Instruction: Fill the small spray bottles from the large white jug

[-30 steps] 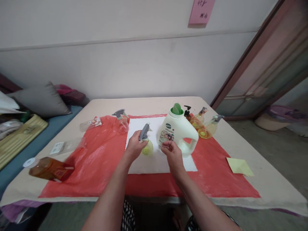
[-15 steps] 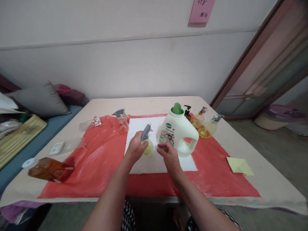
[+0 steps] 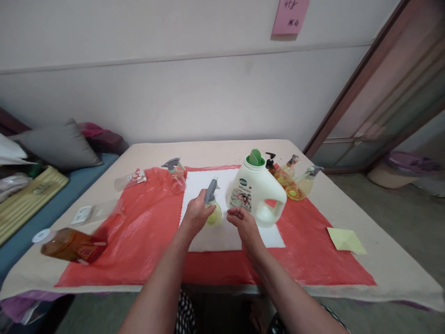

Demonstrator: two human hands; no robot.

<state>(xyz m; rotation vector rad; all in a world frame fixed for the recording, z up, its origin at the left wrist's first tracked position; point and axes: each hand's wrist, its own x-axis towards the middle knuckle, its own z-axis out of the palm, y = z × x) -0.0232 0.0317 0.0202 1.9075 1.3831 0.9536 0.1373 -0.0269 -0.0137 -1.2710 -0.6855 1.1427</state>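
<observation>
My left hand is closed around the neck of a small spray bottle. The bottle has a grey trigger head and pale yellow liquid, and stands on a white sheet. My right hand is in front of a large pale-green jug, its fingers curled and pressed together. Whether anything small is in that pinch is hidden. A green measuring cap sits in the jug's open mouth, and a picture label shows on the jug's front.
A red plastic cover lies under the white sheet. Left are a clear spray bottle and a lying bottle of amber liquid. Behind the jug's right side stand a dark pump bottle and a yellow spray bottle. Sticky notes lie right.
Hardly anything differs. The spray bottle in my left hand has shifted very slightly; my right hand stays in the same place beside the jug.
</observation>
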